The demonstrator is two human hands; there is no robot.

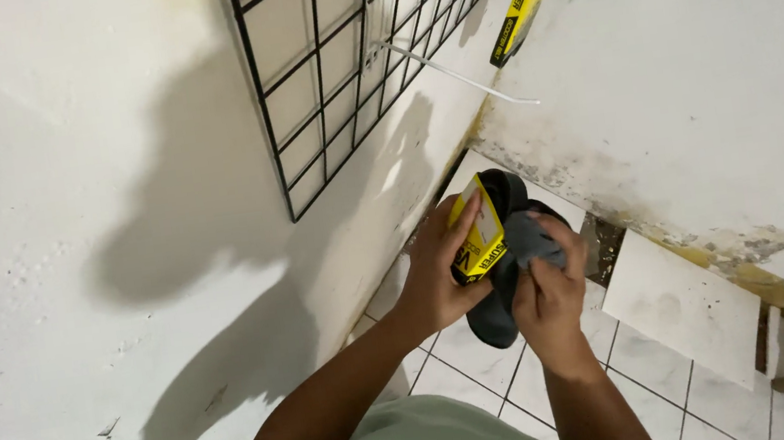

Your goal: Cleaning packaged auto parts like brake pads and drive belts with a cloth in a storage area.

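We're holding a dark sandal [504, 266] over the tiled floor [667, 315] near the wall corner, long axis running away from us; left hand [439, 269] gripping its yellow tag [477, 237], right hand [551, 292] clamping the strap, both equally close

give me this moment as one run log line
left hand: holds yellow card | right hand: grips dark slipper | wire grid on wall
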